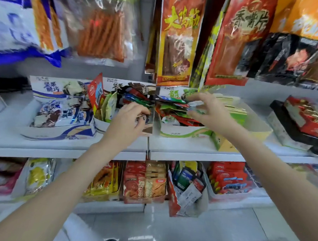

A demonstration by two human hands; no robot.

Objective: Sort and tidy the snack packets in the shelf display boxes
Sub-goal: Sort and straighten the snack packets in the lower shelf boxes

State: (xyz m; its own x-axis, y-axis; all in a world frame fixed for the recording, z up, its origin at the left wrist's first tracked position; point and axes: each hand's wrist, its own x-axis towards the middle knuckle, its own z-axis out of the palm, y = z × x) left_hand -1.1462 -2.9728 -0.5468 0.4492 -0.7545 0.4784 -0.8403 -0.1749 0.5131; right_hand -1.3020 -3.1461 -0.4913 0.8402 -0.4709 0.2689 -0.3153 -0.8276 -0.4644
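Observation:
Two white display boxes stand side by side on the middle shelf: a brown-marked box (103, 124) and a green-marked box (183, 133), both stuffed with a jumble of small red, green and blue snack packets (170, 110). My left hand (129, 119) reaches into the brown-marked box with its fingers curled round a small dark packet (142, 117). My right hand (207, 111) hovers over the green-marked box, thumb and fingers spread, pinching at the top packets. A red packet (95, 92) stands upright at the left of the pile.
A blue-marked box (50, 132) of white packets sits at the left, and a black tray with red packs (300, 124) at the right. Large bags (176, 39) hang from above over the shelf. More boxes of packets (144, 181) fill the lower shelf.

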